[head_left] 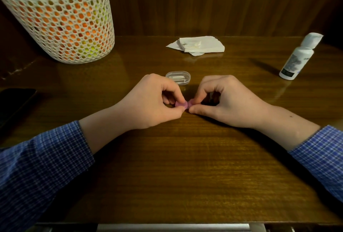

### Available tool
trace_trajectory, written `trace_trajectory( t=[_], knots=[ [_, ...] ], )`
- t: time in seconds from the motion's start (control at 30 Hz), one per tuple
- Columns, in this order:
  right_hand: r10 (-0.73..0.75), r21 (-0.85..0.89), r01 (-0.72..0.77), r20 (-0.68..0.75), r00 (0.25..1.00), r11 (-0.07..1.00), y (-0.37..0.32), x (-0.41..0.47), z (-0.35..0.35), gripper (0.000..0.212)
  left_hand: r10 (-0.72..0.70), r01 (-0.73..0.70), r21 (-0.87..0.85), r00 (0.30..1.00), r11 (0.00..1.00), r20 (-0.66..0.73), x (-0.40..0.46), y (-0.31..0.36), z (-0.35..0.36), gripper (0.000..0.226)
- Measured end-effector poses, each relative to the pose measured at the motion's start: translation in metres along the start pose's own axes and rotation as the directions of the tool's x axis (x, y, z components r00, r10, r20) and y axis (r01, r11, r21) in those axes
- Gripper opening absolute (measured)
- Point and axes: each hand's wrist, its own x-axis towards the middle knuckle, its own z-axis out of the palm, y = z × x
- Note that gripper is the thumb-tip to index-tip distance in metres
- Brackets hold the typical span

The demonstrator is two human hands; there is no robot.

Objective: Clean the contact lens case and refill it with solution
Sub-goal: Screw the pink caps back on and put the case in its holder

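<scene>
A small pink contact lens case (182,104) lies low on the brown wooden table (176,166), pinched from both ends. My left hand (154,103) grips its left half between thumb and fingers. My right hand (224,101) grips its right half the same way. Most of the case is hidden by my fingertips. A white solution bottle (298,57) with a white cap stands at the far right. Folded white tissues (199,45) lie at the back centre.
A clear oval plastic box (178,77) with small white parts inside sits just behind my hands. A white mesh basket (63,20) with orange and green contents stands at the back left. A dark phone (14,104) lies at the left edge.
</scene>
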Motion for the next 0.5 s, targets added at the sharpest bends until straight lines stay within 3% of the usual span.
trace_trajectory(
  t=[0.2, 0.37, 0.5],
  knots=[
    [-0.037, 0.022, 0.035, 0.066, 0.997, 0.999, -0.0015, -0.0016, -0.0056, 0.005, -0.002, 0.002, -0.004, 1.0, 1.0, -0.002, 0.0002, 0.0003, -0.0005, 0.012],
    [0.021, -0.006, -0.021, 0.019, 1.0, 1.0, -0.0023, 0.0, -0.0009, 0.006, 0.008, -0.008, 0.002, 1.0, 1.0, 0.003, 0.0, 0.0011, -0.0014, 0.011],
    [-0.021, 0.008, 0.02, 0.048, 0.999, 1.0, -0.0033, -0.0011, -0.0033, 0.005, 0.009, -0.009, 0.0, 1.0, 1.0, -0.002, -0.0002, 0.0007, -0.0012, 0.012]
  ],
)
